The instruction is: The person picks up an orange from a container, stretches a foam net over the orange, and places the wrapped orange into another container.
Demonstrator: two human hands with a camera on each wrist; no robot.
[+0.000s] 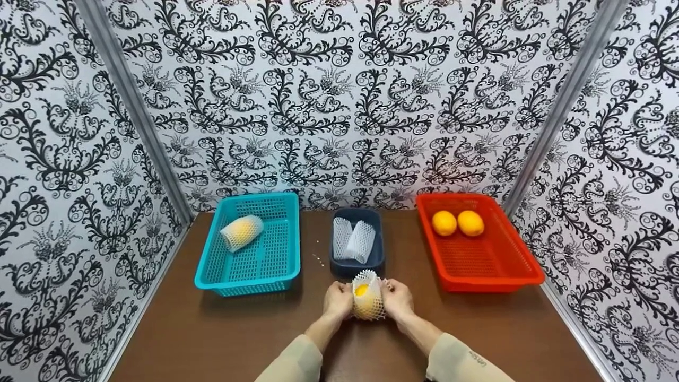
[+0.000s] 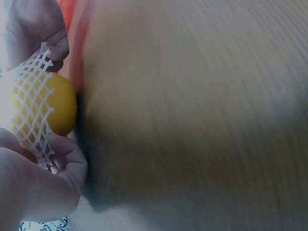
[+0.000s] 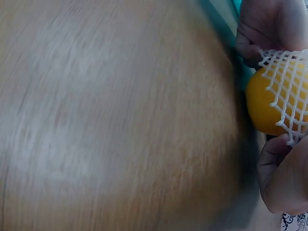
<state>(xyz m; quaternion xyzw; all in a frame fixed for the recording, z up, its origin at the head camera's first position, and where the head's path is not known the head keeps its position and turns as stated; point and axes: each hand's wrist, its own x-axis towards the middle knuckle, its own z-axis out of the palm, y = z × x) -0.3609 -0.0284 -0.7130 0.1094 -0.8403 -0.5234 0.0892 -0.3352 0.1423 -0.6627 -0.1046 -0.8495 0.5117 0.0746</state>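
Note:
In the head view, a round yellow-orange fruit [image 1: 362, 290] sits inside a white foam net sleeve [image 1: 375, 310], just in front of the small dark blue basket. My left hand [image 1: 338, 300] pinches the sleeve's edge on the left. On the opposite side, my right hand [image 1: 399, 299] pinches that edge too. Both wrist views show the net's diamond mesh stretched over part of the fruit [image 2: 63, 103], while one end of the fruit [image 3: 262, 103] bulges bare from the sleeve. Thumbs and fingertips hold the mesh rim; some fingers are hidden.
At left, a turquoise basket [image 1: 289, 273] holds one net-wrapped fruit [image 1: 243, 232]. The dark blue basket [image 1: 379, 254] has folded net sleeves [image 1: 360, 241]. In the red basket [image 1: 509, 278] at right lie two bare fruits [image 1: 444, 223]. Patterned walls [image 1: 339, 106] enclose the brown table [image 1: 212, 339].

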